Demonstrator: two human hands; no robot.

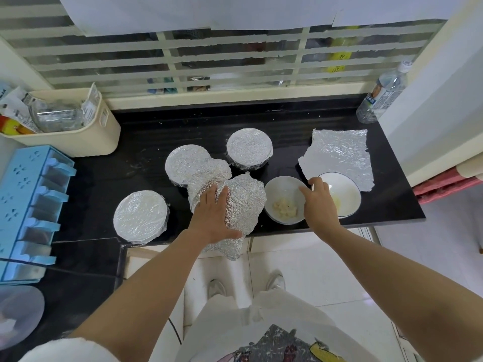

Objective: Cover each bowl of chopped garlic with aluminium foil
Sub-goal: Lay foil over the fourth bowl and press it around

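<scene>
Head: three foiled bowls (141, 216), two uncovered (285, 189) (left hand (214, 215) grips foil (245, 202), right hand (320, 205) unclear).

Black counter (146, 152) is pretty packed: a foil-covered bowl (141, 216) at front left, a second (187, 163) behind it, a third (249, 148) further back. A crumpled foil sheet (243, 202) hangs over the front edge, with an open garlic bowl (277, 189) just beside it. A white bowl (345, 194) overlaps a flat foil sheet (339, 152). Water bottle (379, 97) stands far right, cream basket (99, 131) and blue rack (28, 210) left.
</scene>
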